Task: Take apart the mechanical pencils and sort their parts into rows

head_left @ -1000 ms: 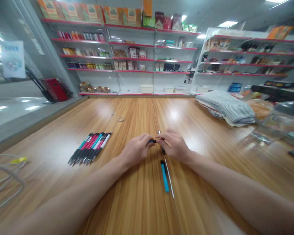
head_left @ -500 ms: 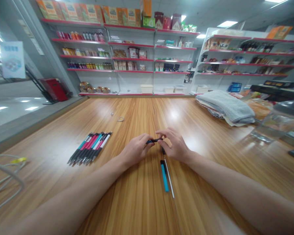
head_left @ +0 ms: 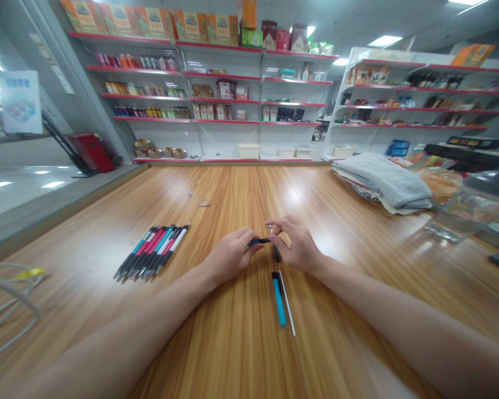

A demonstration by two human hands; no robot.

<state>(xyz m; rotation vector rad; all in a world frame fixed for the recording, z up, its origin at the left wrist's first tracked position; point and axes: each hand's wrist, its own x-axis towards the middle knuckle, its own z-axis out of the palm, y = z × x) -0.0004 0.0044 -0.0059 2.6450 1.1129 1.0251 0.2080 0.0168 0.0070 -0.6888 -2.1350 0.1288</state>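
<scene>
Between my two hands lies a short, dark pen barrel (head_left: 259, 241) with a blue part at its left. My left hand (head_left: 233, 252) is closed around the blue side. My right hand (head_left: 296, 244) has its thumb against the dark end, with the index finger curved above. By that fingertip shows a small silver piece (head_left: 270, 226); whether the finger touches it I cannot tell. Under the right hand lies a black pen part (head_left: 276, 254), partly hidden. Nearer me are a turquoise pen barrel (head_left: 279, 302) with a black end and a thin white refill (head_left: 288, 305), side by side.
A row of pens (head_left: 152, 252) lies at left. Farther back are a small metal ring (head_left: 205, 203) and a tiny silver bit (head_left: 189, 193). Cables (head_left: 14, 299) are at far left. Folded cloths (head_left: 385, 180) and a clear jug (head_left: 461, 208) stand at right.
My right fingers have shifted slightly, and less of the dark barrel's right end shows. The small silver piece now shows by the index fingertip. The left hand is nearly still.
</scene>
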